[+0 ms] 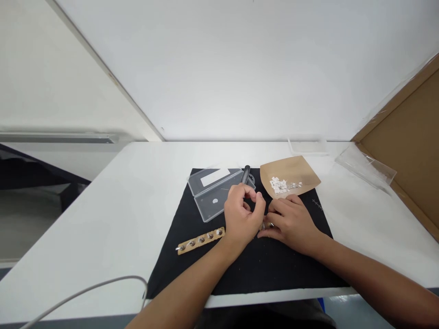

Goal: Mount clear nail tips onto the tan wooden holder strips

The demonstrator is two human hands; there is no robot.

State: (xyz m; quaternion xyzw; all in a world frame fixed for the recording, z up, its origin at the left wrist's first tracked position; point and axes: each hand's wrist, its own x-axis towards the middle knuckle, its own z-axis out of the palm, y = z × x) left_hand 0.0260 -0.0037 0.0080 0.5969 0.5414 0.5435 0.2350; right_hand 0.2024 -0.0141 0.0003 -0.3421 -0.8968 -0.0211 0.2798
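My left hand (243, 214) is closed above the black mat, thumb and forefinger pinched together. Whatever is between those fingertips is too small to make out. Just to its right, my right hand (291, 224) rests low on the mat. Its thumb and fingers close round a small shiny metal piece (270, 225), mostly hidden. Left of my wrist lies a wooden strip (197, 241) with several small metal pieces set in a row. Behind my left hand are an open clear plastic case (207, 212) and a black handle-like stick (246, 174).
A brown paper sheet (291, 167) beyond my right hand bears a heap of small white bits (278, 185). The black mat (260, 274) covers part of the white table (113, 219). Clear trays (366, 169) and cardboard (404, 137) stand right. A cable (103, 282) curves front left.
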